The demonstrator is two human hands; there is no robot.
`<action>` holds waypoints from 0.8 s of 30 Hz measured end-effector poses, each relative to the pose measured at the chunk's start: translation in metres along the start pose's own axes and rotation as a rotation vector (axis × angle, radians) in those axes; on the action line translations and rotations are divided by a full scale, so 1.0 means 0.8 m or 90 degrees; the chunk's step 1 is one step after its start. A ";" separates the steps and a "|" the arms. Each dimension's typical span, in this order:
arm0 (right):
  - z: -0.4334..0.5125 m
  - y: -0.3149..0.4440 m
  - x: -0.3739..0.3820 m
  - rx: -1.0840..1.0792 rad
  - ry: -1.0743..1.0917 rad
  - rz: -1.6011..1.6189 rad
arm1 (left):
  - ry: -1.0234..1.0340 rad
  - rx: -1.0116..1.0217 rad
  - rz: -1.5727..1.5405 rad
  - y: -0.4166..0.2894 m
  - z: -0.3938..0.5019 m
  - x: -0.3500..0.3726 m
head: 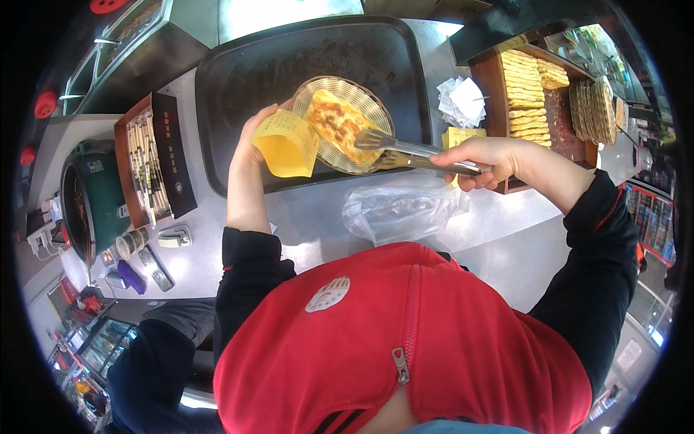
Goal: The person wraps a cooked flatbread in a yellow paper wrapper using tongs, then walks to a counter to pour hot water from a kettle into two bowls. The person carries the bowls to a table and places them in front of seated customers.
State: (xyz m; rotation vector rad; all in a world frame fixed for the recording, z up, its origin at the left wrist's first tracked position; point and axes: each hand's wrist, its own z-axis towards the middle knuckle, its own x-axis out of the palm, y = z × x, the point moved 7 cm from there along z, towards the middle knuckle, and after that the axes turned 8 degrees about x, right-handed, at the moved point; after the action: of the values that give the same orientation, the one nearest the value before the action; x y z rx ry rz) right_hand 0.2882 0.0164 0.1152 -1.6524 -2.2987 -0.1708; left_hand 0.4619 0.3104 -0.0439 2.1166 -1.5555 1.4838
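My left hand (254, 130) holds a yellow paper sleeve (287, 152) that bears printing; its mouth gapes toward me. Beside it, a golden-brown flatbread (339, 122) lies in an oval wicker basket (382, 103) on a large dark tray (244, 70). Metal tongs (417, 149) are gripped in my right hand (477, 163). One slotted jaw of the tongs rests over the flatbread's near right end. The other jaw is lower, by the basket's rim, and whether it touches the bread I cannot tell.
A clear plastic bag (401, 209) lies near my body. At right are yellow paper sleeves (455, 135), spiked paper slips (463, 103) and a wooden box (490, 89) of stacked flatbreads (523, 87). Leftward stand a box of wrapped chopsticks (143, 163) and a green round container (105, 187).
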 end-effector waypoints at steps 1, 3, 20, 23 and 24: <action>0.003 -0.001 -0.003 -0.031 -0.017 -0.006 | -0.006 0.000 -0.006 0.002 -0.001 0.000; 0.008 -0.003 -0.011 -0.082 -0.069 -0.043 | -0.016 0.009 -0.012 0.001 -0.001 -0.001; 0.045 -0.023 -0.041 -0.208 -0.185 -0.106 | -0.008 -0.006 -0.086 0.017 -0.005 0.004; 0.074 -0.021 -0.048 -0.271 -0.191 -0.141 | -0.021 0.007 -0.094 0.019 -0.005 0.000; 0.084 -0.019 -0.050 -0.291 -0.185 -0.145 | -0.024 0.008 -0.095 0.020 -0.004 -0.001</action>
State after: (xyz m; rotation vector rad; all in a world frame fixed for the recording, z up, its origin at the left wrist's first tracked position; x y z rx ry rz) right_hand 0.2735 -0.0070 0.0403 -1.6987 -2.8320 -0.5794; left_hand 0.4475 0.3054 -0.0501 2.2247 -1.3688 1.4167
